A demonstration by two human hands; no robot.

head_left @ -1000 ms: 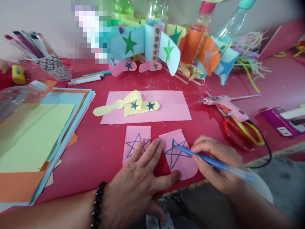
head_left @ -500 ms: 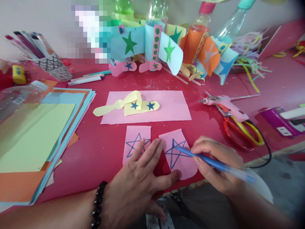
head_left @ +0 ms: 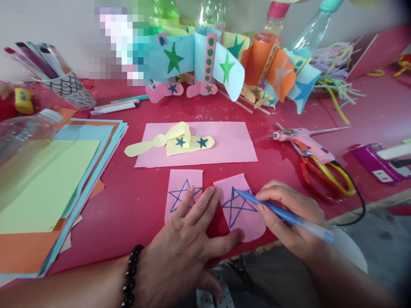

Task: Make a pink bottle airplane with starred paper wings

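My right hand grips a blue felt-tip pen, its tip on the upper point of a star drawn on the right pink paper piece. That piece has a rounded lower end. Spread flat, my left hand presses with its thumb on the lower edge of the right piece. Its fingers partly cover the left pink paper piece, which also bears a blue star outline. Beyond the hands, a pink paper sheet carries yellow paper cutouts with two dark blue stars.
A glue gun and scissors lie at right, near a purple tape dispenser. Stacked coloured paper fills the left. Decorated bottles line the back, with a cup of pens at back left.
The pen tip has moved slightly up and left to the star's upper point, my right hand shifting with it. That point now looks more filled in. My left hand has stayed in place.
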